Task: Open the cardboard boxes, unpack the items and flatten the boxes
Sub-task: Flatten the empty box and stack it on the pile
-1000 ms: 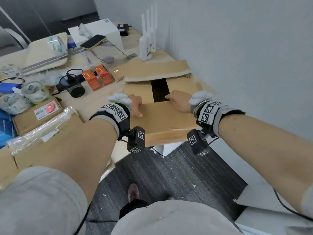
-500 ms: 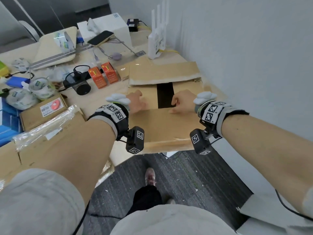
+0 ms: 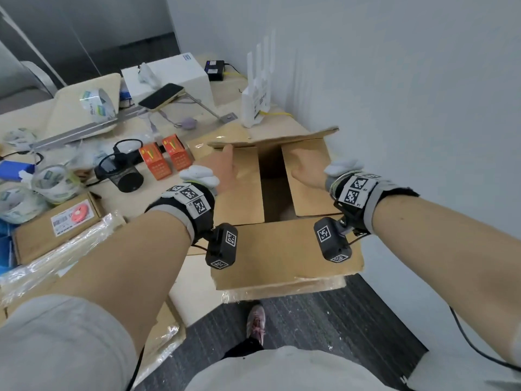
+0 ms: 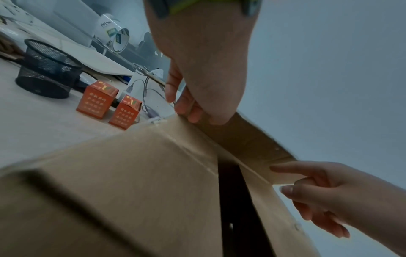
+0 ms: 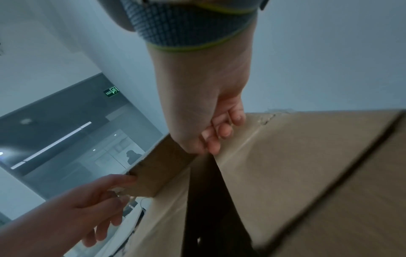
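Observation:
A large brown cardboard box [image 3: 282, 249] stands on the table's near right corner, against the wall. Its near flap hangs open towards me, and the two inner flaps [image 3: 239, 187] lie flat with a dark gap between them. The far flap [image 3: 270, 138] is tilted up. My left hand [image 3: 225, 167] grips the left end of that flap [image 4: 252, 142], fingers [image 4: 193, 113] curled over its edge. My right hand [image 3: 304, 170] pinches its right end, fingers [image 5: 219, 135] curled at the edge. Nothing inside the box can be made out through the gap.
Left of the box stand two small orange cartons [image 3: 166, 159], a black mesh cup [image 3: 121, 176] and tape rolls [image 3: 53, 179]. A flat labelled box [image 3: 56, 221] lies nearer me. A white router [image 3: 258, 97] stands behind the box. The wall [image 3: 394, 108] is close on the right.
Both hands have moved forward from the near flap, across the inner flaps, to the far flap. That flap lay flat and now stands tilted up. The near flap hangs towards me.

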Motion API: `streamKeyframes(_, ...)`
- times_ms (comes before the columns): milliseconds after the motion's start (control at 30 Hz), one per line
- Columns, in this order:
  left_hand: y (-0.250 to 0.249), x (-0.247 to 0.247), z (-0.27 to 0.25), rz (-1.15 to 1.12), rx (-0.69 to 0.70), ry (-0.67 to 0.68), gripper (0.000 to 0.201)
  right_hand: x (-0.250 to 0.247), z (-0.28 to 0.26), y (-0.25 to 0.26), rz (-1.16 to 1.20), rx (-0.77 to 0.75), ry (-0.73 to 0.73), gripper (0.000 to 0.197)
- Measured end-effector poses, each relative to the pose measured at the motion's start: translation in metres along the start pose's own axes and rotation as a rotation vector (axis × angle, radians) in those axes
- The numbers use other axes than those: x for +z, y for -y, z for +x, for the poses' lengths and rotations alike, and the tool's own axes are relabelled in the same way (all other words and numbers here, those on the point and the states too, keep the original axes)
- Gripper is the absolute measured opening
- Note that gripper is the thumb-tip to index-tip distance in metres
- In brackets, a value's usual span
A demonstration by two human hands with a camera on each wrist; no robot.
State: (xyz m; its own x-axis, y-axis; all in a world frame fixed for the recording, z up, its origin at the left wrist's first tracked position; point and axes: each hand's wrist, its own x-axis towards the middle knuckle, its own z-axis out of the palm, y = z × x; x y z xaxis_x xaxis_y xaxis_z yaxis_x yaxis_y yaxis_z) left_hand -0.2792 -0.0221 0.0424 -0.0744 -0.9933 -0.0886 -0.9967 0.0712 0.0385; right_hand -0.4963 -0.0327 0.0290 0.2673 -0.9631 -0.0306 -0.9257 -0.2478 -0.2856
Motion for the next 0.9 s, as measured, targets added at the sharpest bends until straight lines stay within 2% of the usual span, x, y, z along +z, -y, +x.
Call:
streamKeyframes(67, 0.001, -0.008, 0.016, -0.024, -0.024, -0.093, 0.032, -0.010, 0.012, -0.003, 0.055, 0.017, -0.106, 0.046)
streamKeyframes(167, 0.002, -0.009, 0.040, -0.037, -0.032, -0.203, 0.038, -0.018, 0.034, -0.001, 0.132, 0.094, -0.084, 0.060)
streamKeyframes(333, -0.003, 0.001, 0.089, -0.049, -0.064, -0.249, 0.039, -0.005, 0.082, 0.000, 0.012, 0.123, -0.026, 0.059)
streamKeyframes(467, -0.001, 0.024, 0.125, -0.002, -0.077, -0.137, 0.026, 0.010, 0.112, 0.001, -0.112, 0.142, 0.025, 0.051)
streamKeyframes(633, 0.015, 0.052, 0.146, 0.000, 0.001, 0.043, 0.030, 0.035, 0.136, -0.003, -0.197, 0.218, 0.172, 0.044)
streamKeyframes(800, 0.020, 0.058, 0.154, -0.013, 0.075, 0.085, 0.028, 0.049, 0.138, -0.024, -0.324, 0.217, 0.167, 0.049)
streamKeyframes(900, 0.023, 0.060, 0.158, -0.029, 0.080, 0.124, 0.027, 0.052, 0.141, -0.025, -0.246, 0.198, 0.191, 0.043)
